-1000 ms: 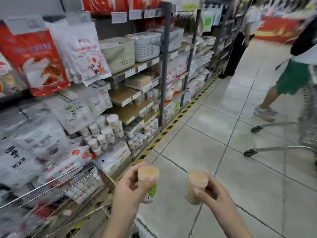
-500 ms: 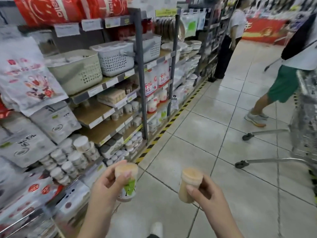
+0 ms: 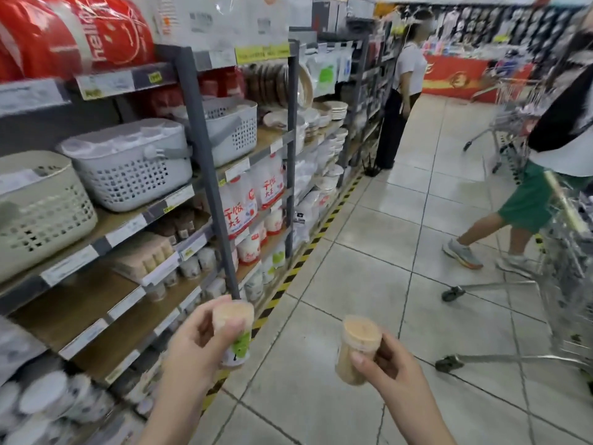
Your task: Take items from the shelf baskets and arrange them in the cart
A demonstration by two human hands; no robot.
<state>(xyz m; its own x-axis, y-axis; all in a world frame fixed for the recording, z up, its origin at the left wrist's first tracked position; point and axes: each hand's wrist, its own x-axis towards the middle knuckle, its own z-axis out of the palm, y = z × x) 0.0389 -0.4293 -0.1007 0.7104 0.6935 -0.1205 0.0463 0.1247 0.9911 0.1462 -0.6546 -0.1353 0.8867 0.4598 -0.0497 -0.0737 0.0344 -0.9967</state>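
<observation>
- Head view, hands: the left hand (image 3: 195, 345) grips a jar (image 3: 233, 332) with a green label, thumb across its front just under the lid and fingers curled round the far side. The right hand (image 3: 394, 367) grips a second jar (image 3: 357, 346), thumb on its near side, fingers wrapped behind. Both jars are carried upright at about the same height over the floor (image 3: 353, 284), apart from each other, probably so that each hand can set its load down on its own.
- Head view, shelf: the shelf (image 3: 205, 175) runs along the left edge of the aisle. Its upper board carries a beige basket (image 3: 38, 213) at the near end and two grey ones (image 3: 128, 168) further along. The boards below hold rows of small jars and white bags. The hands are clear of the shelf, so the picking step looks finished for this pair.
- Head view, cart: a wire cart (image 3: 568, 261) stands at the right edge of the aisle, well apart from both hands. Whether it is the one meant for these jars I cannot tell. If it is, the jars have yet to be carried across.
- Head view, others: a person in green shorts (image 3: 532, 200) steps past the cart, and another stands by the shelf's far end. A crossing would need to mind the passer-by.
</observation>
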